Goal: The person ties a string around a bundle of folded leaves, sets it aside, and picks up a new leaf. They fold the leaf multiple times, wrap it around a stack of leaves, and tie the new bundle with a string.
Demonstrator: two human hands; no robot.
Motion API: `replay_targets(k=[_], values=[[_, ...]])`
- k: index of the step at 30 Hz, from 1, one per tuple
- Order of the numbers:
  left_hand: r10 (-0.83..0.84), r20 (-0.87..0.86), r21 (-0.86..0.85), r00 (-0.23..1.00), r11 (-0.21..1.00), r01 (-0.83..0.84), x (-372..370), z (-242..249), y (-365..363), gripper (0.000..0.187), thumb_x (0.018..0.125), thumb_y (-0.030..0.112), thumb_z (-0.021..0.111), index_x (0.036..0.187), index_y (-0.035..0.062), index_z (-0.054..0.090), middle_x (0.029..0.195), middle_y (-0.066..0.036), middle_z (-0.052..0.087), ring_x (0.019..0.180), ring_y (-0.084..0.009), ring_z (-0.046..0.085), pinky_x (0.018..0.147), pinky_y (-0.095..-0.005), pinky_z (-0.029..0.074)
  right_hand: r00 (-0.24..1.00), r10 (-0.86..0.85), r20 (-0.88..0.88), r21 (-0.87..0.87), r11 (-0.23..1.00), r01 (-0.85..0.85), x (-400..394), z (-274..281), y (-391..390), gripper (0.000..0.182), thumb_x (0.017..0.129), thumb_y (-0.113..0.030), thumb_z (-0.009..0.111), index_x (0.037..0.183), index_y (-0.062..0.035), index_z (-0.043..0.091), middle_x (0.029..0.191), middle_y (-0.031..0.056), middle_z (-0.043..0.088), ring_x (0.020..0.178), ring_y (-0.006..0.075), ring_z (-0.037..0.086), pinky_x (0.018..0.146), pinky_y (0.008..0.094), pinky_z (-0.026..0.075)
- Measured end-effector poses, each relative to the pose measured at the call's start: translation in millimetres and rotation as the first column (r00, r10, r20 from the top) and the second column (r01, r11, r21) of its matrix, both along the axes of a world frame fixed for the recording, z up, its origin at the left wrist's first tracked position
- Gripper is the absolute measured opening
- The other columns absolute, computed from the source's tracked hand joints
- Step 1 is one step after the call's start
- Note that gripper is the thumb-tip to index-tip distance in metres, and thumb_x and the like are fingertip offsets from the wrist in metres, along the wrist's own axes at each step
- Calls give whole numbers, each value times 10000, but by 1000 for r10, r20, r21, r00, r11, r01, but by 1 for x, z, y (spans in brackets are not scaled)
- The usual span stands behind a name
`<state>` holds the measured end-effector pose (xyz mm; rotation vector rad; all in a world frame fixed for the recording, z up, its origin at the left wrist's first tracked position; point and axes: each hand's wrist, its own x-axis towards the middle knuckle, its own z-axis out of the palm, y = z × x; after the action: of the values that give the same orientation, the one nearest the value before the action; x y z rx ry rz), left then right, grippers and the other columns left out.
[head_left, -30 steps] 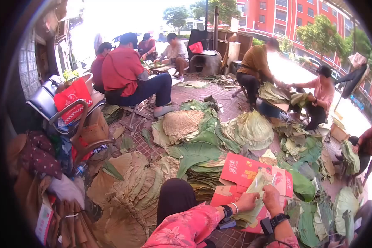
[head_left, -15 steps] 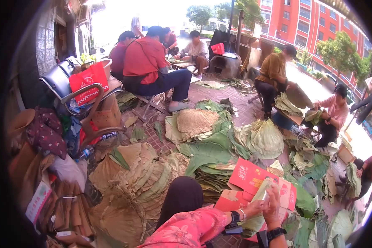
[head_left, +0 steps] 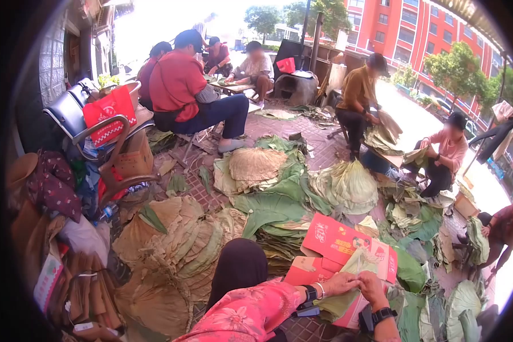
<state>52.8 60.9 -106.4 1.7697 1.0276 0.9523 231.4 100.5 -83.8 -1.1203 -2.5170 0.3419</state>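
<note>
My left hand [head_left: 341, 283], with a pale bracelet and a dark watch at its wrist, is closed on a folded dried leaf [head_left: 361, 260]. Fingertips of my right hand [head_left: 372, 288] pinch together right beside it, at the leaf's near edge; whatever lies between them is too small to make out. More of the pale green leaf hangs below the left hand. Under both hands lies a flattened red printed carton [head_left: 332, 238]. A stack of green leaves [head_left: 279, 246] sits just beyond the carton, to its left.
Brown dried leaves [head_left: 171, 242] are piled left of my knee. Paper bags [head_left: 91, 290] crowd the lower left. A metal bench [head_left: 68, 117] carries a red bag [head_left: 109, 115]. Pale leaves [head_left: 347, 188] lie ahead. Several people sit around handling leaves, one in a brown top [head_left: 356, 94].
My right hand has come down from a raised position to the left hand, and its fingers have closed to a pinch. The whole view has shifted slightly.
</note>
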Motion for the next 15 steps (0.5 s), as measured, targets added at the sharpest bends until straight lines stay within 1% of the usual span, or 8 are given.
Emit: replay_targets(k=[2,5,6,8,11,13,14,15], values=[[2,184,-91,983,996,16,6,-18,8,265,889,274,513,958,45,629,708,-65,622,646,-151,575,612,-297,448,985,-98,141,-57,993,107,-2,19,-15,81,767,-125,594,809,-57,612,863,155,627,859,328,591,736,407,465],[80,401,-269,912,963,34,8,-29,14,227,887,205,547,999,30,639,700,-30,631,590,-84,547,561,-227,442,955,-286,72,53,958,283,-5,25,-36,96,799,-160,580,794,-69,612,734,141,616,733,313,608,650,407,462],[123,457,-332,881,942,41,7,-29,15,218,883,182,555,1012,28,641,709,-20,638,578,-66,540,551,-211,440,953,-300,53,75,952,295,-6,25,-41,93,804,-158,575,796,-73,612,715,139,612,706,312,607,640,403,462],[151,462,-355,874,934,27,6,-29,17,225,882,178,556,1020,21,640,717,-33,644,558,-63,534,539,-203,441,945,-326,16,117,940,322,-6,26,-49,89,813,-154,566,799,-81,614,677,134,603,652,309,607,622,396,463],[161,472,-369,867,929,29,-2,-19,16,208,879,159,558,1009,19,640,724,-37,648,557,-59,531,534,-201,438,938,-346,-19,9,938,346,-1,29,-52,73,808,-123,564,819,-70,614,697,134,607,670,300,611,630,392,465],[129,468,-404,874,911,81,2,-25,18,199,880,155,556,1002,21,639,728,-35,648,558,-60,531,539,-200,436,928,-269,-256,25,958,284,-2,32,-51,101,792,-66,551,876,-59,606,805,144,621,762,301,612,671,389,465],[80,442,-366,893,925,99,3,-27,20,200,879,157,554,1000,20,634,708,-34,640,553,-58,526,526,-198,431,939,-221,-264,34,971,238,-5,47,-56,215,765,-14,532,972,-31,587,985,183,594,905,342,584,780,393,466],[25,420,-332,907,934,128,2,-28,22,200,878,159,552,998,19,630,687,-33,631,548,-57,521,513,-196,426,945,-171,-280,42,981,190,-4,44,-52,366,748,12,518,1109,-39,547,1091,194,558,1013,359,549,861,381,447]])
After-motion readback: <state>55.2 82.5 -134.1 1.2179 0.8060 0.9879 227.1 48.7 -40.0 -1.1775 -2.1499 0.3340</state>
